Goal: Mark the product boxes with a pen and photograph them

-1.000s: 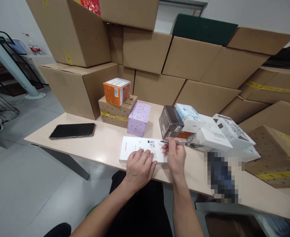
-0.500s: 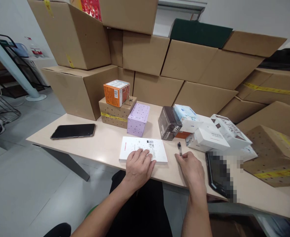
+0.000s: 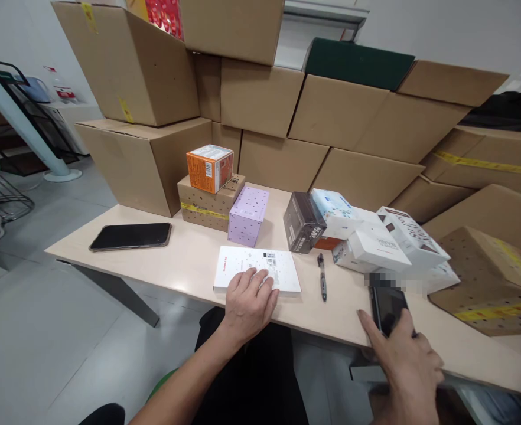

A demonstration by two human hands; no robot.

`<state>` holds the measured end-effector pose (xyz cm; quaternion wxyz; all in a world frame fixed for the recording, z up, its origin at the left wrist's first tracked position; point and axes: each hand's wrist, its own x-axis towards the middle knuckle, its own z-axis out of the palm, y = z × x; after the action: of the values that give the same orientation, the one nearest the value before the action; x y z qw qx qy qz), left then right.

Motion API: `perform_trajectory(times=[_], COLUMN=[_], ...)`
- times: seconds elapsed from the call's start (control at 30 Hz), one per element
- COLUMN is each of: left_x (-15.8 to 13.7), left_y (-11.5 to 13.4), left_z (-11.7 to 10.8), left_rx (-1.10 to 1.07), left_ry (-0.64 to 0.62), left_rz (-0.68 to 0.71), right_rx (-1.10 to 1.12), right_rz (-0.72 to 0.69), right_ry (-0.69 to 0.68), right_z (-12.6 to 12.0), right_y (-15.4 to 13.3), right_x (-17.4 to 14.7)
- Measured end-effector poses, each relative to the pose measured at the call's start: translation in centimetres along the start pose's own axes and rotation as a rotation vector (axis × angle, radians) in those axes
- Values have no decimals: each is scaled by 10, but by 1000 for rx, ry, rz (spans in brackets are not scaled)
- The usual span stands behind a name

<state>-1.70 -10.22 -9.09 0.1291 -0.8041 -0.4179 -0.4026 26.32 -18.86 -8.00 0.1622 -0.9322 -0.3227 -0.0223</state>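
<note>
My left hand (image 3: 250, 301) lies flat on a thin white box (image 3: 234, 262) near the table's front edge, its fingers stretched out over the printed top. On the right, my right hand (image 3: 406, 357) is at the near end of a black handheld device (image 3: 388, 304), which has a dark screen. The thumb is spread to the left of the device and the other fingers are at its right side; the device's near end is partly hidden. A black pen (image 3: 322, 278) lies on the table between the white box and the device.
A phone (image 3: 130, 236) lies at the left. Behind the white box stand a purple box (image 3: 248, 215) and an orange box (image 3: 209, 168) on a brown carton (image 3: 205, 203). A dark brown box (image 3: 303, 221) and several white boxes (image 3: 378, 251) stand right. Large cartons (image 3: 282, 156) line the back.
My right hand has let go of the pen, leaving it on the table, and moved right to the black device. My left hand stays on the white box.
</note>
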Motion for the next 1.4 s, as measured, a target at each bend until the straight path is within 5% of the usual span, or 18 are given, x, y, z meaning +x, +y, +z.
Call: perform_trajectory(times=[0.37,0.63,0.77,0.87,1.13,1.4], left_x=[-2,-3,-4,-3,11,8], left_y=[-1,-1,-1,0,4,4], left_z=[2,2,3,0,-5,0], left_rx=[4,-24,-50,-55,-95,-104], left_ry=[3,49,101,87,-1,11], left_rz=[1,-7,-34,-68,-185,-200], right_rx=[147,667,695,652,646,652], right_rz=[-12,-393,-725,-839,-988,-965], right_ry=[134,287,478,575,493,487], right_z=[2,27,48,55,53,55], right_y=[-9,-65,-104,-116,-107,-108], right_x=[-11,-75,-91,-93,-88,-90])
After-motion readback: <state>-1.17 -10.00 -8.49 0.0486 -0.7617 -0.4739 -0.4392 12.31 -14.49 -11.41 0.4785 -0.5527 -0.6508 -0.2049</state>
